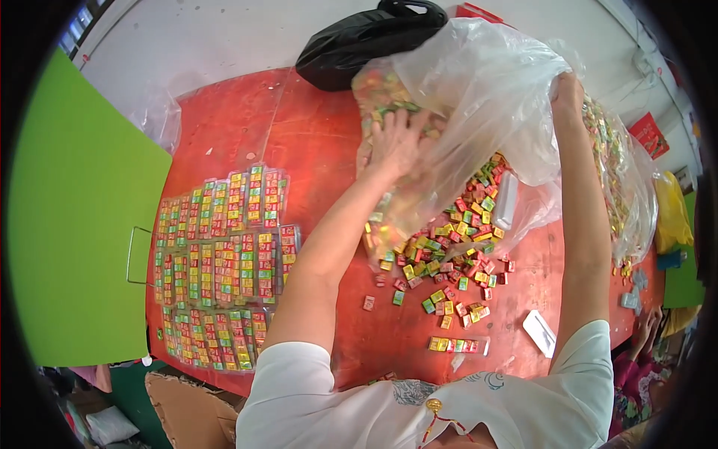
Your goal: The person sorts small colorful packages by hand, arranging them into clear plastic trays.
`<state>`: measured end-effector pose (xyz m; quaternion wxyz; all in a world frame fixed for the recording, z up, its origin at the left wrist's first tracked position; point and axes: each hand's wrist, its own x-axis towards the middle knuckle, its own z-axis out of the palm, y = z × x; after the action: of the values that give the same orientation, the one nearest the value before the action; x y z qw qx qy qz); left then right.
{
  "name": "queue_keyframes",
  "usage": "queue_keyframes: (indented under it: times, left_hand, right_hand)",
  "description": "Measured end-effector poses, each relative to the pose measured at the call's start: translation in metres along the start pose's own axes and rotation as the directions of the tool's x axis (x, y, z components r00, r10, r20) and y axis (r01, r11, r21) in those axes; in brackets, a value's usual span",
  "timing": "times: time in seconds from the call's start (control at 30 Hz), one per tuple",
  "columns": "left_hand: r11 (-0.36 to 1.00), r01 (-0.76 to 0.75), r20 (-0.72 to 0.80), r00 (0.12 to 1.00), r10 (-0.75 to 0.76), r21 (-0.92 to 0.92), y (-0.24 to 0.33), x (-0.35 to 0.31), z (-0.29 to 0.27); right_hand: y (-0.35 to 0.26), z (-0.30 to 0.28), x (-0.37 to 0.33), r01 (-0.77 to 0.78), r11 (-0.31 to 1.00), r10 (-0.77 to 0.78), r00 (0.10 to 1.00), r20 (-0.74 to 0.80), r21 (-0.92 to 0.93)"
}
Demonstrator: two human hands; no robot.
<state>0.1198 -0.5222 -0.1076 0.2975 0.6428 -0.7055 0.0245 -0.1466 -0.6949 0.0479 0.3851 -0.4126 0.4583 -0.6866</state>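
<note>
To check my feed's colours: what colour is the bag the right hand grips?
Whitish, see-through bag, best seen in head view.

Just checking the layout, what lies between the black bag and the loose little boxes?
In the head view, the clear plastic bag, with the left hand at it, lies between the black bag and the loose little boxes.
</note>
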Motion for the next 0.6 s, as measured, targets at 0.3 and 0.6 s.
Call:
queue_keyframes:
  times: [0.3,0.6]
  left_hand:
    - [0.807,-0.054,-0.374,0.903,-0.212,-0.588,0.002,-0.023,-0.059]
    - [0.787,-0.114,-0.015,0.988,0.155,0.606,-0.044,-0.032,-0.077]
  right_hand:
    - [-0.008,0.023,0.067,0.166,0.939,-0.100,0.970,0.223,-0.301]
    - [-0.039,0.140,-0.064,0.867,0.426,-0.797,0.494,0.346,-0.257]
